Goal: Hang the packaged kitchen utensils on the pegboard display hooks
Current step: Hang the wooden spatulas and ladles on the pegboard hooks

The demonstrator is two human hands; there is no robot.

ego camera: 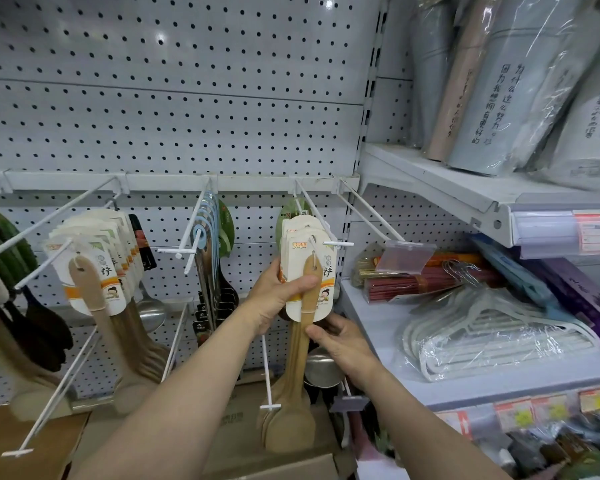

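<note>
A pale grey perforated wall panel (174,98) fills the left side under flat, even light. To the right, a slotted upright (369,109) carries two white shelves (440,178) stocked with wrapped goods; price labels run along their front edges.

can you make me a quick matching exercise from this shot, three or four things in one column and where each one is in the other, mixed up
Things:
1. wooden spatula pack
2. left hand
3. right hand
4. plastic hangers

Places or states:
A. lying wrapped on the shelf at right
B. gripping the card of the pack
C. hole at the hook's tip
D. fingers on the wooden handle below the card

Pairs: 1-C, 2-B, 3-D, 4-A
</note>
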